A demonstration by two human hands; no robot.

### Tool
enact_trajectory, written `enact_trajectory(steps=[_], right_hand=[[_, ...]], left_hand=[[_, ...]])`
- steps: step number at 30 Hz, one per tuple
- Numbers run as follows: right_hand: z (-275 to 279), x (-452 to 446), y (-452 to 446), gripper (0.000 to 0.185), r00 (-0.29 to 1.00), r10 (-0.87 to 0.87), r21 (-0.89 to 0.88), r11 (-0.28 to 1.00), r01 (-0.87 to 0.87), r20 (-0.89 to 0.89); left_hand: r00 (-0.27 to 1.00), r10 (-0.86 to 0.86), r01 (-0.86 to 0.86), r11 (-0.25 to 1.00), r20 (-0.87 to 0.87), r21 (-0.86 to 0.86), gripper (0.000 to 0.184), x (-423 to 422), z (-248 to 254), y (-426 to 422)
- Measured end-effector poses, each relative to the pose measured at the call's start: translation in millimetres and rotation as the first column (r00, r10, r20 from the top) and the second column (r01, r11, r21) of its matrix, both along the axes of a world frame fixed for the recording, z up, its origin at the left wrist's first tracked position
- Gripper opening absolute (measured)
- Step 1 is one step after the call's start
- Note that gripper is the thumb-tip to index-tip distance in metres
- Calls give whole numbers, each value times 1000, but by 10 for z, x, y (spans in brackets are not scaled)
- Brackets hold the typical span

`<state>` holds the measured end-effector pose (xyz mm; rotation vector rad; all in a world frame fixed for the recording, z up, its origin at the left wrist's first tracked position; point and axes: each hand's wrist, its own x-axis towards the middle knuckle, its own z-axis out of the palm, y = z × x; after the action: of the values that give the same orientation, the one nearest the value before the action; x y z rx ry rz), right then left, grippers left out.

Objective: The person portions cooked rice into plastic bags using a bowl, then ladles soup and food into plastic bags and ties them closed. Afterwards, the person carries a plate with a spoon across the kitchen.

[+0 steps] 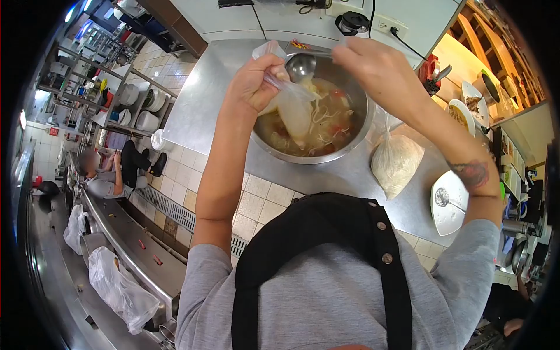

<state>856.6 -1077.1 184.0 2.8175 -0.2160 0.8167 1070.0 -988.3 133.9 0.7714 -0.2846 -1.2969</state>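
Observation:
My left hand (256,81) grips the top of a clear plastic bag (295,116), which hangs with pale contents over a large steel bowl (368,119). In the bowl is a broth (329,125) with pale strands and red pieces. My right hand (373,61) is closed on the handle of a steel ladle. The ladle's round head (301,67) is at the bowl's far side, next to the bag's neck. Right of the bowl, a tied bag with pale contents (398,160) rests on the steel table (195,99).
A white dish with a utensil (448,204) sits at the table's right. Beyond are bowls of food (461,116) and a wall outlet (388,27). A seated person (111,175) is at the left, near a steel counter with plastic bags (119,291).

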Motion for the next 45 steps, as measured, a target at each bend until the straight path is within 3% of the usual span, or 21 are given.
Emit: enact_trajectory(steps=[4,8,14,17,23,29,35,41,45], right_hand=[[-276,-245,-237,10,957,-263,169,956,242,122],[-753,-531,-385,12,909,-416,329,859,391,6],[-1593,-858,-165,11,872,-437,605,763,230,221],[-1852,-894,-126,11,929,-333,532,822,203,160],[-1670,-565,-212,12,951,-303,387,871,303,-64],[-1827,-222,-383,17,891,-302,275,874,401,-338],[-1669,-230,-368,12,923,-365,366,848,384,-124],[-1980,-624,-303,12,909,-333,471,863,186,251],[-2087,-872,-49,10,712,-612,756,630,177,344]], left_hand=[[999,-16,16,1000,41,4,35,176,0,0],[999,5,-5,1000,52,4,37,248,26,12],[999,0,-1,1000,50,19,33,224,34,-43],[999,7,-9,999,50,36,35,246,-3,-84],[998,-20,17,999,68,42,35,218,6,-84],[998,4,-9,997,64,74,36,192,-15,-100],[998,9,-14,996,65,91,38,173,-11,-119],[993,21,-31,996,113,89,44,145,8,-136],[998,-18,15,998,54,59,43,184,-2,-143]])
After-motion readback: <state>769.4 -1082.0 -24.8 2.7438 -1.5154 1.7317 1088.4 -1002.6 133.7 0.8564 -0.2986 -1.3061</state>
